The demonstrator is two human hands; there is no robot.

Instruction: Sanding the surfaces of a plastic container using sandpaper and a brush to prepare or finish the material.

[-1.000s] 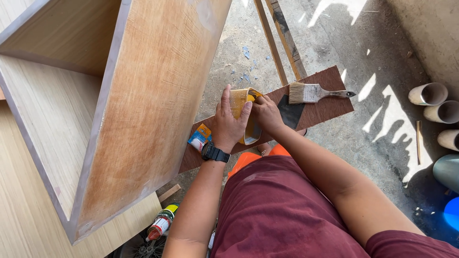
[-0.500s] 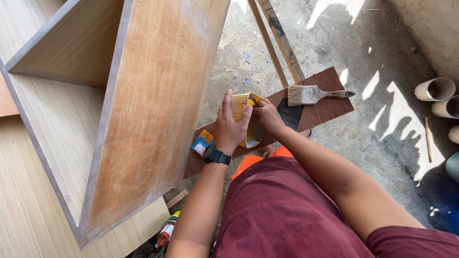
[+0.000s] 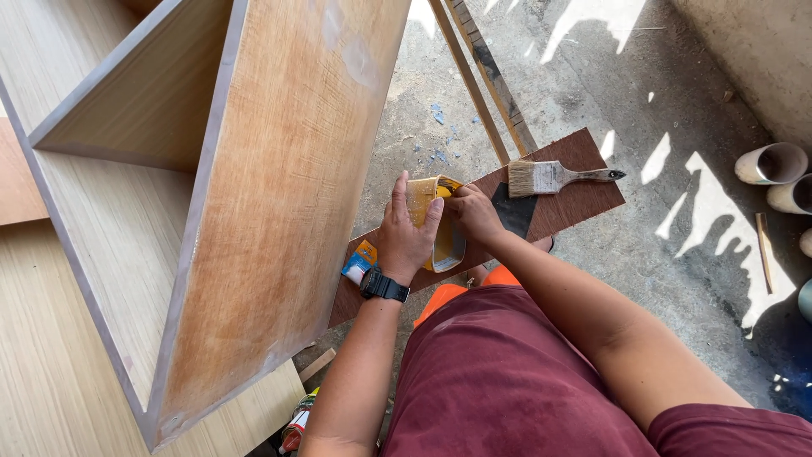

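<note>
My left hand, with a black watch on the wrist, is wrapped around a yellow tin can that rests on a brown board on the floor. My right hand grips the can's top edge from the right side. A wide paintbrush with pale bristles and a dark handle lies on the same board, just right of my hands. A small blue and orange packet sits on the board by my left wrist.
A large wooden cabinet lies on its side at the left, over light plywood sheets. Two wooden slats lean across the concrete floor. Pipe ends lie at the right edge. A small tube lies near my knee.
The view shifted slightly and the cabinet appears nearer. Both hands stay on the can, my right fingers working at its top edge.
</note>
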